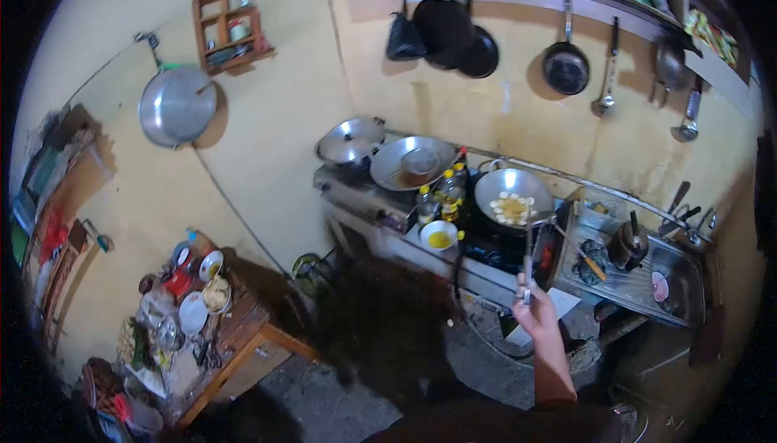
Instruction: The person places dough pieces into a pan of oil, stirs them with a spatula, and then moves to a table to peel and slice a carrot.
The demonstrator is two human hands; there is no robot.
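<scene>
Pale pieces with a yellow patch lie in the wok (513, 193) on the stove, so the frying looks underway, not finished, I'd judge. The right hand (536, 311) is closed around the handle of a long utensil (528, 240) whose far end reaches the wok's near rim. The left hand is out of view. Just left of the wok stand oil bottles (443, 192) and a small bowl of yellow liquid (439, 237). Further left, an empty wok (411, 163) and a lid (350, 140). To the right, a kettle (630, 242) beside the sink (676, 277). Nothing blocks the reach; the dark floor below is unclear.
</scene>
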